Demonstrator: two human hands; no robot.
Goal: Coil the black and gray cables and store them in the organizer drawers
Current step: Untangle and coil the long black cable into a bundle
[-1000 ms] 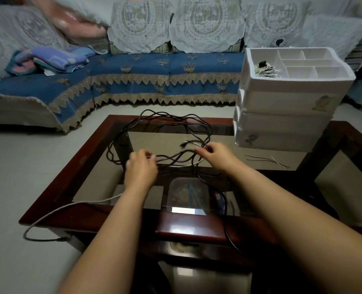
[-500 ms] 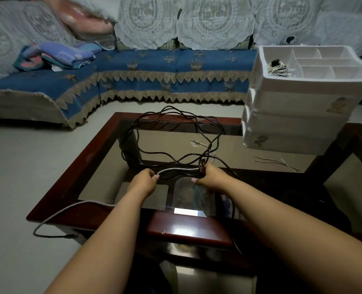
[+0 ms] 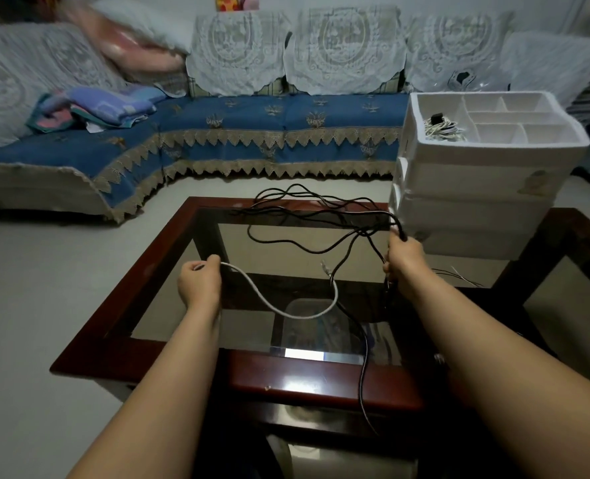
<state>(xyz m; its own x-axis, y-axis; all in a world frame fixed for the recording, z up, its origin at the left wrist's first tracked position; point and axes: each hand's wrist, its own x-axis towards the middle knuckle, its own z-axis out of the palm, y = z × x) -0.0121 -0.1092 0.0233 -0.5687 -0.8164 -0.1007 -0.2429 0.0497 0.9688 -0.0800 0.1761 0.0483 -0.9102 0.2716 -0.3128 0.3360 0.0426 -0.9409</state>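
Your two forearms reach in over the near edge of the table (image 3: 321,383), a glass top in a dark red wooden frame. Your left hand (image 3: 200,283) is curled closed around one gray cable (image 3: 273,307), which sags from your fist in a loop over the glass near the middle and rises to a free plug end. Your right hand (image 3: 404,257) is closed around a bunch of black cable (image 3: 307,229); how many separate black cables make up the tangle cannot be told. Its loops spread over the glass toward the far edge, and one black strand drops over the near edge between your arms. Under the glass, near the near edge, sits one clear container (image 3: 311,323). A few thin loose wires (image 3: 459,276) lie on the table just right of your right wrist.

At the far right corner stands one white organizer (image 3: 473,188) with stacked drawers, all closed, and an open divided tray on top; one small coil of light cord (image 3: 442,127) sits in its left compartment.

Half a second ago your hands were close together at the middle, both on the bundle. Now they are well apart: the left has drawn the gray cable toward the left edge, and the right has lifted the black cable up beside the organizer.
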